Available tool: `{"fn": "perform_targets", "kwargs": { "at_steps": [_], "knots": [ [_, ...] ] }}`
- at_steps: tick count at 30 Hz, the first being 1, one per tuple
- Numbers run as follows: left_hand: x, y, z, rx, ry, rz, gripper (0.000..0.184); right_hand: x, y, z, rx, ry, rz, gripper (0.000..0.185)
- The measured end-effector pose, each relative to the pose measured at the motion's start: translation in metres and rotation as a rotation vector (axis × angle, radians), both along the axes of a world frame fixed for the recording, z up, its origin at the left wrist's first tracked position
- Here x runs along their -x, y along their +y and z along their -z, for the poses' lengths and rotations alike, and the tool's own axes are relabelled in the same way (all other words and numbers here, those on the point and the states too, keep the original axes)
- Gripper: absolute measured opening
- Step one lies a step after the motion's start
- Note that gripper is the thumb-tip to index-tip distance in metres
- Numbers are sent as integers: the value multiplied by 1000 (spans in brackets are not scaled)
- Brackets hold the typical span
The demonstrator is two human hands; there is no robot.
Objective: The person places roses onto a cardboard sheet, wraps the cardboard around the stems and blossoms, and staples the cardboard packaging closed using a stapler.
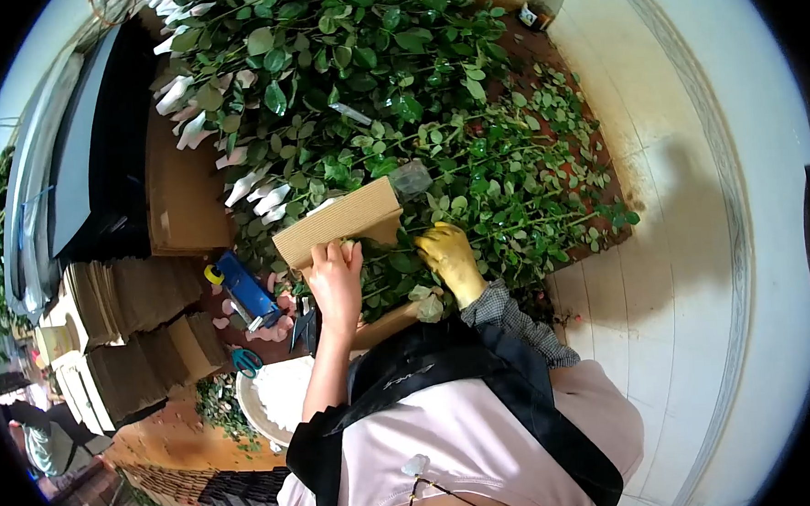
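Note:
My left hand (335, 280), bare, has its fingers closed on the lower edge of a folded piece of corrugated cardboard (339, 222). The cardboard lies tilted over the rose stems, and some greenery shows beneath it. My right hand (451, 258) wears a yellow glove and is curled among leafy rose stems (502, 188), just right of the cardboard; leaves partly hide its fingertips. A clear plastic piece (410, 178) sits at the cardboard's right end. Several rose heads in white sleeves (272, 201) point left from the pile.
Stacks of cardboard sheets (137, 299) stand at the left. Near them are a blue tape dispenser (247, 289), teal-handled scissors (246, 360) and a round tub (250, 403) with white material. A glass jar (547, 0) is at the top right, by the tiled wall.

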State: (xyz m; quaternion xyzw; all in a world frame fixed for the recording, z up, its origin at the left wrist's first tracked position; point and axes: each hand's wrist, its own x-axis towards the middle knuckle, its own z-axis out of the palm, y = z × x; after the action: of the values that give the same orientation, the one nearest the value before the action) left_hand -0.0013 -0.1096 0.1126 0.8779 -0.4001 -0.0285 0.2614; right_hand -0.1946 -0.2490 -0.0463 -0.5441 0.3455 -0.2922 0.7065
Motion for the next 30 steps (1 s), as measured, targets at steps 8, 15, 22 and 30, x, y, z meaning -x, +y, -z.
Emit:
{"fn": "perform_targets", "kwargs": {
  "at_steps": [8, 15, 22, 30],
  "knots": [
    [-18, 124, -22, -154, 82, -291, 20, -10, -33, -119, 711, 486, -458, 42],
    [75, 370, 190, -1312, 674, -100, 31, -91, -107, -175, 1005, 471, -272, 32],
    [125, 372, 189, -1028, 753, -435, 30, -157, -172, -68, 1560, 1171, -440, 15],
    [4, 193, 44, 185, 510, -356, 22, -98, -187, -220, 1756, 409, -211, 18]
  ]
}}
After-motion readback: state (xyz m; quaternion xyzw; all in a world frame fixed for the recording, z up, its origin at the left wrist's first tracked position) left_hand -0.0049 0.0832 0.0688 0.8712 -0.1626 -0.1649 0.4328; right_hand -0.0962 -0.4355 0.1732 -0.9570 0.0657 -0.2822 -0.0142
